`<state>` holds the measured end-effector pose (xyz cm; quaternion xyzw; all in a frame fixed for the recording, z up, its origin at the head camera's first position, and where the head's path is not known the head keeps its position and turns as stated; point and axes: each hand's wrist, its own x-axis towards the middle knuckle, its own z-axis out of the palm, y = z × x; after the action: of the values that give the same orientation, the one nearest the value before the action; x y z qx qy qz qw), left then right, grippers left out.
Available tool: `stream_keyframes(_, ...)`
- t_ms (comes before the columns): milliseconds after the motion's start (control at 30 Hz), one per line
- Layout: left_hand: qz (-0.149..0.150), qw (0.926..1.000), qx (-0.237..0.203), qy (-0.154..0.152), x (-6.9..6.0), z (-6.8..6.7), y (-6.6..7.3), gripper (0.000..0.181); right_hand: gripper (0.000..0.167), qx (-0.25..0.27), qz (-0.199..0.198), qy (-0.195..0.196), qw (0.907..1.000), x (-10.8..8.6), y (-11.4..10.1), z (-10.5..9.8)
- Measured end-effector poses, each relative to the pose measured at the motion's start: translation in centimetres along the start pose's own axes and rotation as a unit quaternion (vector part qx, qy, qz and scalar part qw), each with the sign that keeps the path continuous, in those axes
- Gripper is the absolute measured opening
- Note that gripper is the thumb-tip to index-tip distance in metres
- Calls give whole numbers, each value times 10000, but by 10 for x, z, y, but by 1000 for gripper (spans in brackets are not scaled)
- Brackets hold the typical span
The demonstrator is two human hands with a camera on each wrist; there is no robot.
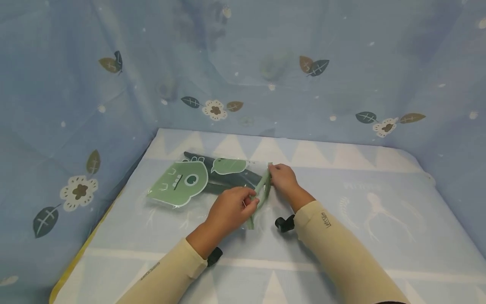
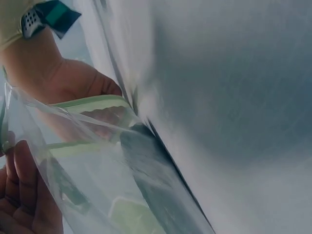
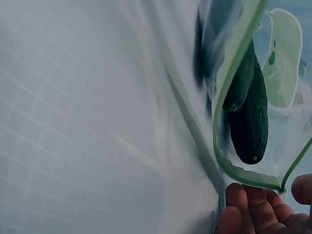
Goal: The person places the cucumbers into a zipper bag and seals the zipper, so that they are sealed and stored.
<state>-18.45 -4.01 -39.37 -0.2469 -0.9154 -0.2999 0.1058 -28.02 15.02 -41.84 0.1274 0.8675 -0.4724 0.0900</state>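
Observation:
A clear zip bag point(image 1: 250, 211) with green edging and printed green cartoon creatures lies on the table. Dark green cucumbers point(image 3: 251, 117) are inside it; the right wrist view looks in at their ends through the gaping mouth. My left hand point(image 1: 229, 211) pinches the near side of the green rim between thumb and fingers. At the far corner of the mouth, my right hand point(image 1: 284, 179) grips the rim. Both hands also show in the left wrist view, the left hand point(image 2: 27, 190) at lower left and the right hand point(image 2: 73, 83) above the bag.
A pale blue and white patterned cloth point(image 1: 379, 236) covers the table. Blue flowered fabric point(image 1: 265, 63) hangs behind and at the sides. Black wrist cameras point(image 1: 284, 223) sit under both wrists, close to the cloth.

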Motion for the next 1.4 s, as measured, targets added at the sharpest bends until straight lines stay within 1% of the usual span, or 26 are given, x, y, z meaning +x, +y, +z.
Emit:
stream_keyframes(100, -33, 9994, 162, -319, 1, 2, 2, 19, 52, 305, 181, -19, 9994, 2, 0, -3)
stream_keyframes(200, -37, 9963, 479, -720, 3, 6, 2, 17, 49, 418, 250, -38, 9988, 5, 0, -3)
stream_keyframes(333, -25, 9872, 940, -1285, 6, 11, 3, 15, 44, 495, 271, -5, 9984, 9, 1, -2)
stream_keyframes(400, -90, 9820, 1130, -1514, 7, 14, 3, 14, 43, 535, 287, -11, 9982, 11, 3, -1)
stream_keyframes(567, -173, 9706, 1465, -1904, 9, 21, 4, 18, 42, 725, 397, -78, 9966, 14, 4, -4)
stream_keyframes(633, -206, 9657, 1565, -2062, 9, 24, 3, 21, 41, 773, 456, -101, 9959, 14, 4, -5)
stream_keyframes(733, -346, 9577, 1625, -2348, 8, 26, 3, 26, 39, 828, 487, -119, 9953, 16, 4, -6)
stream_keyframes(800, -442, 9525, 1588, -2562, 9, 24, 3, 29, 38, 856, 492, -130, 9950, 18, 5, -6)
stream_keyframes(867, -524, 9484, 1459, -2767, 14, 19, 4, 29, 37, 888, 490, -157, 9947, 19, 6, -6)
stream_keyframes(933, -520, 9462, 1280, -2925, 25, 11, 4, 26, 38, 928, 464, -189, 9944, 19, 7, -5)
stream_keyframes(967, -509, 9452, 1204, -2990, 33, 5, 5, 24, 38, 943, 454, -199, 9943, 18, 7, -5)
stream_keyframes(1033, -462, 9455, 1125, -3022, 55, -4, 3, 21, 39, 997, 400, -223, 9940, 18, 8, -5)
stream_keyframes(1100, -469, 9474, 1181, -2936, 79, -9, -1, 18, 39, 1070, 373, -295, 9931, 16, 10, -4)
stream_keyframes(1133, -495, 9484, 1245, -2874, 93, -10, -3, 18, 39, 1103, 369, -304, 9927, 17, 11, -6)
stream_keyframes(1167, -487, 9499, 1350, -2777, 107, -10, -5, 17, 38, 1129, 364, -318, 9924, 18, 12, -7)
stream_keyframes(1233, -579, 9509, 1520, -2633, 129, -5, -12, 17, 37, 1184, 350, -388, 9916, 20, 14, -8)
stream_keyframes(1300, -671, 9491, 1696, -2567, 145, 1, -16, 18, 36, 1224, 343, -458, 9908, 21, 14, -9)
stream_keyframes(1367, -710, 9472, 1841, -2528, 157, 6, -18, 22, 35, 1253, 290, -525, 9903, 22, 12, -9)
stream_keyframes(1400, -735, 9456, 1870, -2560, 163, 8, -18, 24, 35, 1269, 253, -558, 9900, 22, 10, -10)
